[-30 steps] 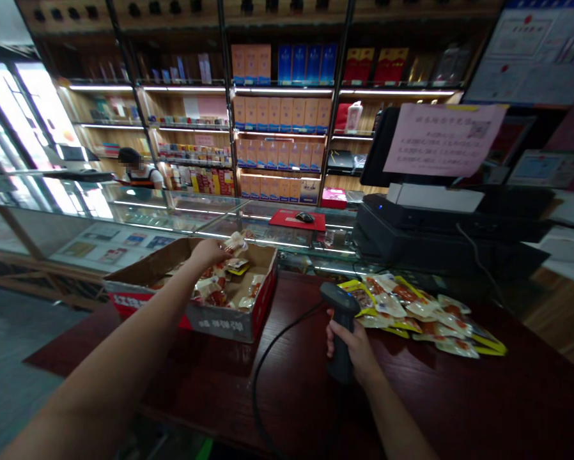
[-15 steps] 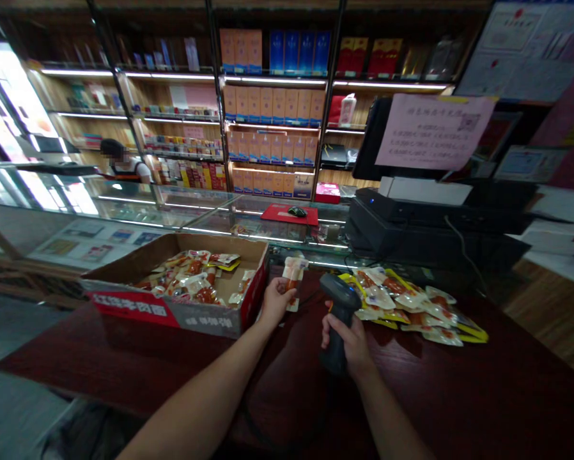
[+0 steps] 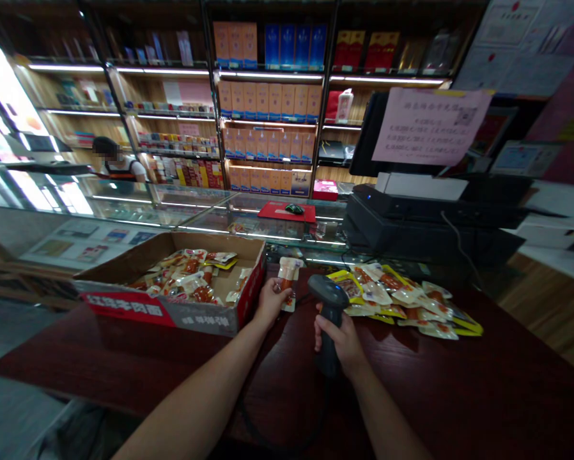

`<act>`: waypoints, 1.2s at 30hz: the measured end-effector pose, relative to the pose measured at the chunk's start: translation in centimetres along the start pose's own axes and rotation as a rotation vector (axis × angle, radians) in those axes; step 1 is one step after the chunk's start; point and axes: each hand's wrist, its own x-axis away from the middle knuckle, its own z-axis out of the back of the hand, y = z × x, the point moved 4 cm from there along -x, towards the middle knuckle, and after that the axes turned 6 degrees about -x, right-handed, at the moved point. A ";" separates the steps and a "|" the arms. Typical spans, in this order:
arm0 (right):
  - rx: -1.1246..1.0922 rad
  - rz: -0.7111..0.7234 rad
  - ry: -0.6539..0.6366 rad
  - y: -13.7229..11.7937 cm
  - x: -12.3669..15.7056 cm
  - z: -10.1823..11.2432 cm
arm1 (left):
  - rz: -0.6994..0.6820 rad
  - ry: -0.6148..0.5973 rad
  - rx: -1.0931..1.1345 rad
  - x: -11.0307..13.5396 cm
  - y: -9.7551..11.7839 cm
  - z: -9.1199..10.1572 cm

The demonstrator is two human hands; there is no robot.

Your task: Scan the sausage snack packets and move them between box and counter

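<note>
My left hand point(image 3: 270, 303) is shut on a small clear snack packet point(image 3: 288, 282) with reddish meat inside, holding it up next to the front right corner of a cardboard box point(image 3: 165, 308). The box is open and holds many similar packets. My right hand point(image 3: 341, 342) grips a black handheld barcode scanner point(image 3: 328, 305), its head tilted towards the left-hand packet. A pile of yellow-edged packets point(image 3: 392, 299) lies on the counter just beyond and to the right of the scanner.
The dark red counter point(image 3: 426, 377) carries a black scanner cable. Behind it stand a glass display case point(image 3: 248, 217), a black cash register point(image 3: 411, 220) and a monitor with a pink notice. A person point(image 3: 117, 160) stands far back by shelves of boxed goods.
My view has shifted slightly, and the scene sits a little lower and to the left. My left hand and packet stay close to the box corner, and the scanner has tilted towards the packet.
</note>
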 end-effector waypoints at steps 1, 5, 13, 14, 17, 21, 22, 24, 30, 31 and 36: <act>-0.001 0.002 -0.001 0.0 0.0 0.0 | 0.000 0.001 -0.007 0.0 -0.1 0.0; -0.015 0.008 -0.009 -0.2 0.2 -0.1 | 0.000 0.006 -0.083 0.0 -0.1 0.2; -0.031 -0.005 0.006 0.0 0.1 -0.2 | 0.000 -0.001 -0.020 -0.2 -0.2 0.0; -0.038 -0.010 0.014 0.1 0.0 -0.1 | 0.005 0.002 -0.009 -0.2 -0.3 0.0; -0.056 -0.010 0.036 0.3 -0.2 0.1 | 0.012 0.001 0.016 -0.4 -0.6 0.1; -0.072 0.010 0.074 0.0 -0.4 0.3 | 0.012 0.040 0.019 -0.7 -0.9 0.4; -0.083 0.009 0.087 -0.2 -0.3 0.4 | 0.016 0.050 0.027 -0.8 -0.9 0.5; -0.103 0.006 0.106 -0.7 -0.1 0.8 | 0.021 0.045 0.064 -0.8 -0.6 0.4; -0.077 0.023 0.156 -3.5 1.4 3.5 | 0.171 -0.214 0.156 0.3 1.7 -3.8; -0.080 0.039 0.174 -3.9 1.7 4.1 | 0.212 -0.272 0.168 0.5 2.0 -5.1; -0.100 0.110 0.262 -5.7 2.8 7.1 | 0.207 -0.268 0.137 0.4 2.0 -11.5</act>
